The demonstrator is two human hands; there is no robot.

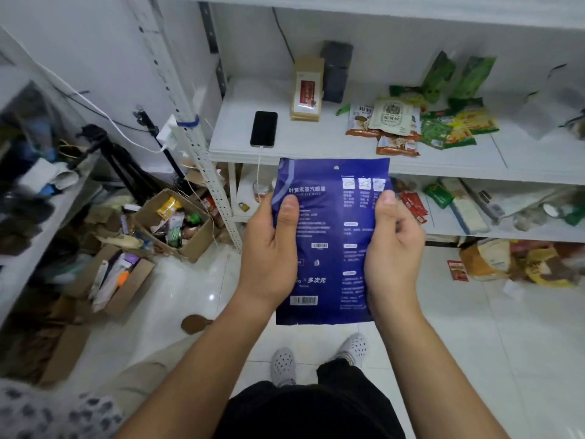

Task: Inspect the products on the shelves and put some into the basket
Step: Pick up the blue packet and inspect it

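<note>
Right now both hands hold a dark blue pouch (329,236) upright in front of the white shelf (316,147), its printed back with barcodes facing the camera. The left hand (272,248) grips the pouch's left edge, thumb pressed on its face; the right hand (392,245) grips the right edge the same way. On the shelf beyond, a black phone (263,128) lies at the left with a white cable plugged in, a tan box (306,93) stands just beside it, and a heap of snack packets (418,122) sits farther right. Open cardboard boxes (172,223) full of items rest on the tiled floor at left.
</note>
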